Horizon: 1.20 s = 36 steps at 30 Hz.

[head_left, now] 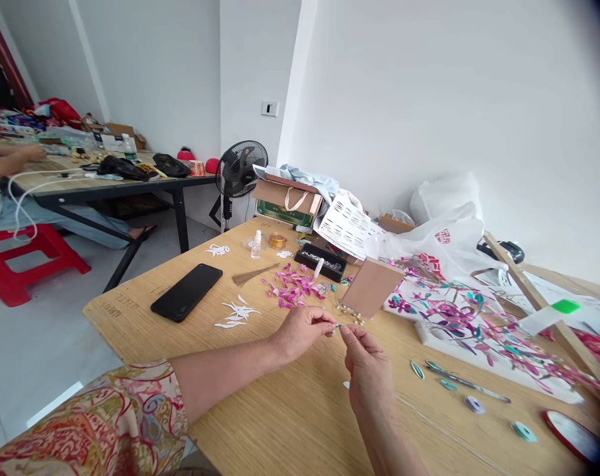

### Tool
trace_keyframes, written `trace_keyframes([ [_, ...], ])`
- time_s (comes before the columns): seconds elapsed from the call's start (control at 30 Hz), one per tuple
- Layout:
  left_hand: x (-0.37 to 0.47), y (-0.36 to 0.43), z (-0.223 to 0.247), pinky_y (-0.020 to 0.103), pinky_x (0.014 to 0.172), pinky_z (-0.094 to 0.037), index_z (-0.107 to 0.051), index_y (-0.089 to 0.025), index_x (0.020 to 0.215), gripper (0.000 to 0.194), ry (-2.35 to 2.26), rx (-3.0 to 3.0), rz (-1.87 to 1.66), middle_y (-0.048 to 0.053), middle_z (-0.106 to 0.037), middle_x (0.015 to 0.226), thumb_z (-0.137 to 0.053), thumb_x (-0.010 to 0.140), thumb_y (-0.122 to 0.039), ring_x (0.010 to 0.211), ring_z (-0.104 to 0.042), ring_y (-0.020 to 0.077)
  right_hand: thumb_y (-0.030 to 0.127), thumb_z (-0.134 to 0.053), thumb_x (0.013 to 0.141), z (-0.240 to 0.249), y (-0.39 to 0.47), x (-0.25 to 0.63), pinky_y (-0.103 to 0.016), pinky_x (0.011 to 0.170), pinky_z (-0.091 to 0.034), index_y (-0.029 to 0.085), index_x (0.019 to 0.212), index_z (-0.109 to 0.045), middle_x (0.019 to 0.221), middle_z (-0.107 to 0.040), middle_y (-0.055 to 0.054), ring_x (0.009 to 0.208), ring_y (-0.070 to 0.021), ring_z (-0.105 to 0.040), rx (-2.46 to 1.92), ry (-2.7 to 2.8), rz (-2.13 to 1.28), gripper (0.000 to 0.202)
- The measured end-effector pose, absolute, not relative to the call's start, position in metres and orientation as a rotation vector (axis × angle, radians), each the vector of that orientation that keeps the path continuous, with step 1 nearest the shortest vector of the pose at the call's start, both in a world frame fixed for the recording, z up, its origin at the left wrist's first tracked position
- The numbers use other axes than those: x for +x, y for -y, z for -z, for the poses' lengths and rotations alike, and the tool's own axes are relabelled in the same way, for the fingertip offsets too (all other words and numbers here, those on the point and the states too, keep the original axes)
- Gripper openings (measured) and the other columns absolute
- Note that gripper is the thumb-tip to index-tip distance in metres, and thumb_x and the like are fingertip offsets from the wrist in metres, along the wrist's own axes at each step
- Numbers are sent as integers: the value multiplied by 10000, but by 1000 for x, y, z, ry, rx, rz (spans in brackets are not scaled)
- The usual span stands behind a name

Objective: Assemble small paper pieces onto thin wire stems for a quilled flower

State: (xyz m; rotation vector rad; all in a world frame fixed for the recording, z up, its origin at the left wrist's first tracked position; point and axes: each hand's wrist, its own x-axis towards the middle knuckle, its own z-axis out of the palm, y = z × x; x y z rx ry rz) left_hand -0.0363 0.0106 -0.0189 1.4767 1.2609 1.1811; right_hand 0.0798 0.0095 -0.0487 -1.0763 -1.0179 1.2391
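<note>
Over the wooden table, my left hand point(302, 332) and my right hand point(367, 357) meet fingertip to fingertip. Both are closed in a pinch on a tiny bluish piece point(338, 325), too small to name. Pink petals point(295, 285) lie in a loose pile just beyond my left hand. Behind my right hand a brown box point(372, 287) stands upright with small pearl-like beads point(350, 312) at its foot. To the right rest tweezers point(468, 381), a green-edged leaf piece point(417, 369), a lilac thread spool point(474, 404) and a teal thread spool point(523, 432).
A black phone point(187, 292) and white cut-out slips point(238, 312) lie on the left. A small bottle point(256, 244) and a black tray point(320, 261) stand farther back. Purple flower sprays point(483, 324) lie on white foam at right. Another person's hand point(32, 153) shows at a far table.
</note>
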Motion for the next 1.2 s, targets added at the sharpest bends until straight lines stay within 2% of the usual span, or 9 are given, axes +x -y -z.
trace_keyframes([
  [0.37,-35,-11,18,234,616,-419,-644,-127,633,98,-1246,1334,-1207,0,-579,556,-589,629,-208,579,-520,103,402,-663,586,50,-8,79,-203,377,-99,178,674,-548,418,-307,107,365,-43,-168,-1072,881,-1353,267],
  [0.57,-39,-12,17,241,630,-413,-654,-131,666,124,-1315,1423,-1144,9,-603,584,-583,637,-229,604,-540,120,412,-646,608,53,-9,79,-202,372,-105,183,681,-542,435,-311,105,369,-45,-168,-1059,922,-1359,261],
  [0.73,-43,-13,16,228,614,-405,-640,-139,650,115,-1385,1552,-1109,5,-610,603,-563,650,-223,612,-537,121,440,-593,645,52,-5,76,-196,365,-129,189,681,-530,427,-255,110,368,-53,-170,-1032,1030,-1403,261],
  [1.07,-47,-6,11,233,656,-380,-631,-169,657,159,-1502,2135,-1043,26,-613,700,-489,714,-126,693,-532,136,353,-536,681,58,-4,71,-220,436,-239,186,583,-507,468,-375,65,440,-91,-317,-1088,1355,-1172,196],
  [1.2,-51,-5,11,251,695,-363,-640,-194,666,123,-1394,2100,-1045,28,-592,695,-534,700,-142,723,-517,158,335,-538,671,47,1,75,-233,460,-233,195,574,-534,448,-389,56,451,-107,-332,-1125,1471,-1046,171],
])
